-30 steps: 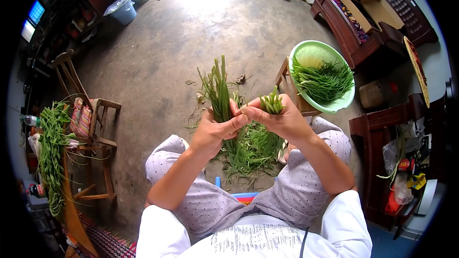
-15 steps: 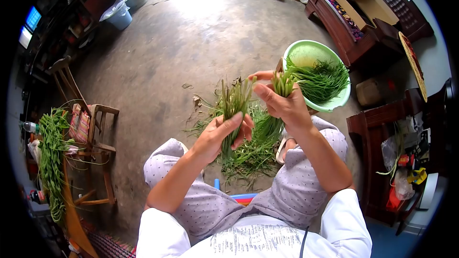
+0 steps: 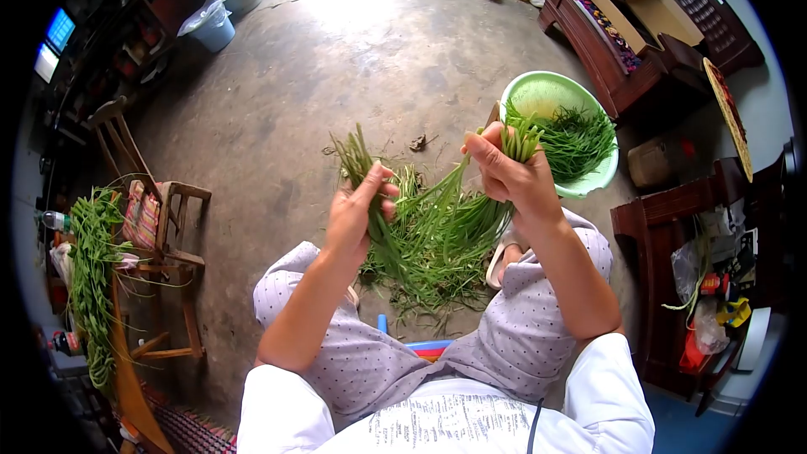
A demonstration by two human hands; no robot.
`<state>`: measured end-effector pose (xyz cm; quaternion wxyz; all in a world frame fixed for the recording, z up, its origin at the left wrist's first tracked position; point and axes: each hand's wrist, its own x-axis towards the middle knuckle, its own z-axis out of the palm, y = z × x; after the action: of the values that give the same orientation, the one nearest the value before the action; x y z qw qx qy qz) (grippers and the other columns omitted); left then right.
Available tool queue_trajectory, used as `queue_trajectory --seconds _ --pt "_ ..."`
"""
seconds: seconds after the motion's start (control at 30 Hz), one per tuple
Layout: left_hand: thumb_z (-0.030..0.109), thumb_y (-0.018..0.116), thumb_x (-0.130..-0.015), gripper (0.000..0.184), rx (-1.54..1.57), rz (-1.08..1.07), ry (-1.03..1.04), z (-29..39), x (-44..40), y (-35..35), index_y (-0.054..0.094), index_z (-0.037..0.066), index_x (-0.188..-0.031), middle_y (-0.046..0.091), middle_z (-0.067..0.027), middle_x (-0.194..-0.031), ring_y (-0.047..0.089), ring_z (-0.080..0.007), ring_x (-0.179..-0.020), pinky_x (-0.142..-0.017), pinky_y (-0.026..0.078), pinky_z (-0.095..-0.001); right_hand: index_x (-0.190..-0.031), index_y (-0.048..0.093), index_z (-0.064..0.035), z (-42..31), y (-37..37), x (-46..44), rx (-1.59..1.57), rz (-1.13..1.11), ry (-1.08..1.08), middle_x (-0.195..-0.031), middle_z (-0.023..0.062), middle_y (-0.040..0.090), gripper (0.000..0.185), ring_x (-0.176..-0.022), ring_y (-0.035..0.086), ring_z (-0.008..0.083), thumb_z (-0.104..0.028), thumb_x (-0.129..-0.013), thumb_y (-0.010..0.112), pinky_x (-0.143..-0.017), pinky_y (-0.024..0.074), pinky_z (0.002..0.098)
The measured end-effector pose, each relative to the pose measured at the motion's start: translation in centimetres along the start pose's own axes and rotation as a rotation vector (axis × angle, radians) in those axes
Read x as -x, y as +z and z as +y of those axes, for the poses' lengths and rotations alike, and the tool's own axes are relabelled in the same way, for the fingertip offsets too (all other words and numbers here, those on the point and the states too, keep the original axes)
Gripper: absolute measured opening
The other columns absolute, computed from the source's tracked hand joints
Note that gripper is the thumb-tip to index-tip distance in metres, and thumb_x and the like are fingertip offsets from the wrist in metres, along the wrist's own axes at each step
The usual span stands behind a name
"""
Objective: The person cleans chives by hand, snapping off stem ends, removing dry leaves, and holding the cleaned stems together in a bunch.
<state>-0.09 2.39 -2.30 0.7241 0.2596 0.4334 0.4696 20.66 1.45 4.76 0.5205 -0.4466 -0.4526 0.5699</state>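
My left hand (image 3: 353, 214) is closed round a bunch of long green stalks (image 3: 357, 155), whose cut ends stick up and whose leafy part hangs down. Higher and to the right, my right hand (image 3: 514, 170) grips a second green bunch (image 3: 521, 141), ends up, with some strands pinched between thumb and finger. Its leaves droop towards the middle between my hands. Beneath both, a pile of loose greens (image 3: 437, 286) lies on the floor between my feet. A green basket (image 3: 538, 88) holding dark green stalks (image 3: 578, 147) stands just behind my right hand.
More leafy greens (image 3: 94, 277) lie on a wooden surface at the left, beside a wooden chair (image 3: 181, 193). A blue bin (image 3: 214, 32) stands at the back left. Wooden furniture (image 3: 580, 25) with a cardboard box (image 3: 664, 13) is at the back right. Bags lie on the right-hand bench (image 3: 651, 286).
My hands have moved apart, the left one to the left with its bunch and the right one slightly right. Strands now stretch from my right fingers towards the middle.
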Motion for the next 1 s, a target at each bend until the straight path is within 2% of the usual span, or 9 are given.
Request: queue_trajectory --seconds 0.07,0.3,0.4,0.47,0.53,0.6,0.8,0.87,1.0 --pt "0.019 0.061 -0.087 0.013 -0.094 0.008 0.078 0.5 -0.8 -1.0 0.059 0.007 -0.092 0.053 0.003 -0.065 0.043 -0.0019 -0.05 -0.044 0.033 -0.0171 -0.078 0.057 -0.0077 -0.1 -0.2 0.0 -0.009 -0.015 0.008 -0.051 -0.0094 0.038 0.015 -0.039 0.03 -0.0002 -0.019 -0.088 0.06 -0.037 0.0189 0.0181" --pt "0.016 0.066 -0.083 0.011 -0.231 -0.038 0.137 1.6 0.7 0.1 0.062 0.007 -0.089 0.053 0.0046 -0.064 0.039 -0.0007 -0.047 -0.043 0.027 -0.017 -0.075 0.054 -0.0097 0.2 -0.1 -0.1 0.055 0.039 -0.006 -0.052 -0.0089 0.039 0.016 -0.04 0.03 -0.0003 -0.017 -0.086 0.062 -0.036 0.0193 0.0185" --pt "0.017 0.066 -0.083 0.01 -0.376 0.049 0.227 1.7 0.0 -0.9 0.064 0.008 -0.087 0.055 0.0043 -0.064 0.038 0.0001 -0.046 -0.042 0.026 -0.0164 -0.066 0.054 -0.009 0.5 -1.3 -0.7 0.12 0.152 -0.202 -0.052 -0.0086 0.041 0.023 -0.043 0.032 0.0008 -0.019 -0.085 0.065 -0.039 0.0225 0.0202" --pt "0.018 0.066 -0.083 0.01 -0.47 0.13 0.383 2.2 -0.8 -2.0 0.064 0.008 -0.088 0.056 0.0039 -0.064 0.037 0.0004 -0.045 -0.041 0.025 -0.0159 -0.06 0.048 -0.0108 -0.4 -1.7 -0.8 0.327 0.349 -0.368 -0.052 -0.0077 0.04 0.031 -0.045 0.032 0.002 -0.019 -0.085 0.065 -0.041 0.024 0.0206" --pt "0.018 0.065 -0.083 0.01 -0.447 0.164 0.377 2.7 -0.8 -2.3 0.064 0.009 -0.088 0.056 0.004 -0.064 0.038 0.0004 -0.046 -0.041 0.025 -0.0157 -0.059 0.045 -0.0118 -0.7 -1.9 -0.9 0.328 0.375 -0.351 -0.052 -0.0069 0.039 0.033 -0.045 0.032 0.003 -0.019 -0.084 0.065 -0.041 0.0252 0.0204" --pt "0.018 0.065 -0.084 0.01 -0.396 0.096 0.314 2.9 -0.6 -2.2 0.063 0.009 -0.088 0.056 0.0039 -0.063 0.038 0.0004 -0.045 -0.041 0.026 -0.0158 -0.06 0.047 -0.0118 -0.4 -2.1 -0.9 0.267 0.257 -0.251 -0.052 -0.0062 0.041 0.031 -0.044 0.034 0.0038 -0.02 -0.084 0.065 -0.041 0.0267 0.0212" --pt "0.016 0.067 -0.081 0.018 -0.324 -0.29 0.117 0.9 1.9 1.8 0.063 0.008 -0.097 0.066 -0.0009 -0.082 0.042 0.0014 -0.052 -0.045 0.03 -0.0145 -0.062 0.051 -0.0099 2.1 0.3 -0.6 0.301 0.126 -0.101 -0.053 -0.0061 0.045 0.031 -0.047 0.036 0.0025 -0.026 -0.083 0.067 -0.042 0.028 0.0226" --pt "0.013 0.07 -0.079 0.022 -0.31 -0.287 0.11 0.1 2.2 2.6 0.062 0.005 -0.098 0.065 0.0009 -0.084 0.056 -0.0009 -0.069 -0.051 0.038 -0.0139 -0.063 0.052 -0.0077 2.8 1.0 -0.5 0.272 0.089 -0.051 -0.054 -0.0077 0.043 0.031 -0.05 0.035 0.0012 -0.026 -0.082 0.068 -0.043 0.0267 0.0225" --pt "0.009 0.069 -0.079 0.02 -0.295 -0.247 0.15 -0.1 2.3 2.2 0.061 0.004 -0.096 0.065 -0.0015 -0.081 0.06 -0.0047 -0.072 -0.055 0.042 -0.0146 -0.07 0.059 -0.004 1.8 1.4 -0.2 0.254 0.012 0.066 -0.055 -0.008 0.044 0.024 -0.052 0.037 0.0018 -0.023 -0.081 0.069 -0.044 0.0279 0.0228"
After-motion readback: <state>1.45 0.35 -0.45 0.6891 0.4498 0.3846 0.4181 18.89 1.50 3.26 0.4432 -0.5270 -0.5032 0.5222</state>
